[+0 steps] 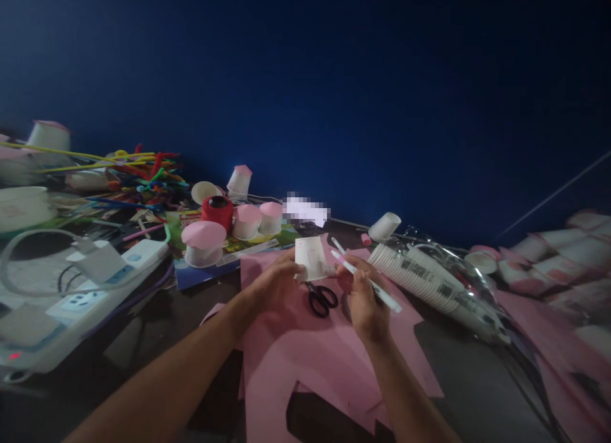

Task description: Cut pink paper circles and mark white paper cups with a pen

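Note:
Between my hands a white paper cup (311,257) stands upside down, tilted slightly, with faint marks on its side. My left hand (281,271) grips the cup at its left edge. In my right hand (367,296) is a white marker pen (370,281), closed in by the fingers and slanting down to the right. Some right fingertips are near the cup's lower right edge; whether they touch it I cannot tell. Black-handled scissors (323,300) lie just below the cup on cut pink paper (296,341).
On the left are a white power strip (86,303) with cables, colourful pipe cleaners (147,169) and pink-topped cups (204,242) beside a red round object (217,214). At right lie a bagged stack of paper cups (429,277) and a loose cup (384,226). A blue wall (305,99) rises behind.

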Demonstrator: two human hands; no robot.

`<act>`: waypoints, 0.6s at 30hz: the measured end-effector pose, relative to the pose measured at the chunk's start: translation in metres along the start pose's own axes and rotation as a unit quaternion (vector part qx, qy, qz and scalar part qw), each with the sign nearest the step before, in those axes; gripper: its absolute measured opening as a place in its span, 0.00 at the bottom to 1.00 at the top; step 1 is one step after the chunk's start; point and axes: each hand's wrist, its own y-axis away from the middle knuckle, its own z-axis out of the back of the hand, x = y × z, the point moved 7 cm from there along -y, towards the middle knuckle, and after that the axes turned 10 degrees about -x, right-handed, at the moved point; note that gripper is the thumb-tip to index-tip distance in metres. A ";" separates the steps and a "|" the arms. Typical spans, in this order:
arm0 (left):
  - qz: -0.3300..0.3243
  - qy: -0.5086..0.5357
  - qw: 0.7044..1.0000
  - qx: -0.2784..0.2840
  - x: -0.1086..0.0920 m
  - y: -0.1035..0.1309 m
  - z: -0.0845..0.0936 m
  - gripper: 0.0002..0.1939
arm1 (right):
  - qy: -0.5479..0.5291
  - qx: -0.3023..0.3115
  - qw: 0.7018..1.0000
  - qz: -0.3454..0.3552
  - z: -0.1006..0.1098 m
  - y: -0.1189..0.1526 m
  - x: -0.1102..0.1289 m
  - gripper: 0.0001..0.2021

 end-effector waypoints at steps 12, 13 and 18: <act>-0.025 0.065 0.991 -0.110 -0.009 -0.006 0.024 0.24 | 0.153 -0.057 0.986 0.026 0.009 -0.010 -0.008 0.15; -0.022 0.082 0.989 -0.119 -0.010 -0.005 0.025 0.23 | 0.160 -0.058 0.985 0.037 0.009 -0.010 -0.008 0.16; 0.015 0.169 0.978 -0.122 -0.014 -0.001 0.022 0.20 | 0.105 -0.037 0.994 -0.001 0.001 -0.007 -0.007 0.15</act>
